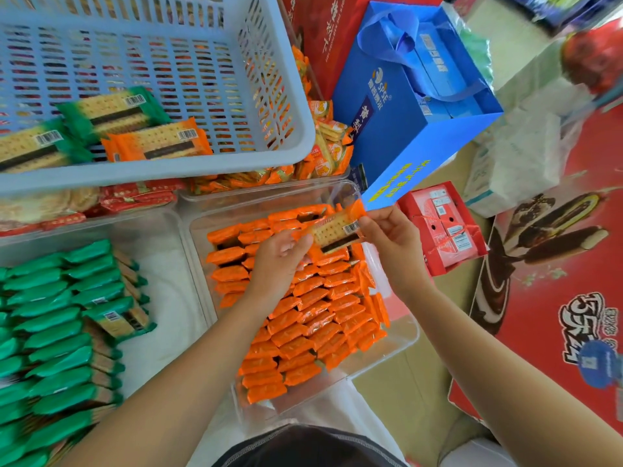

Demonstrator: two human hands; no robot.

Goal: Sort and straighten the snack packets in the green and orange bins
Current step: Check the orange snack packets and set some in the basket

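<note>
Both my hands hold one orange cracker packet [337, 227] above the clear bin [401, 352] of orange packets [313, 325], which stand in rows. My right hand [387, 241] pinches the packet's right end. My left hand [279, 261] grips its left end, fingers curled under it. To the left, a second clear bin [168, 264] holds green packets [50, 332] stacked in rows, with one green packet [118, 318] lying flat on top. A grey-blue basket [202, 163] at top left holds two green packets [111, 112] and one orange packet [158, 141].
A blue gift bag [414, 106] stands behind the orange bin. A small red box [445, 227] sits right of my right hand. Large red cartons [556, 298] fill the right side. More orange and red snack packets [236, 180] lie in trays behind the bins.
</note>
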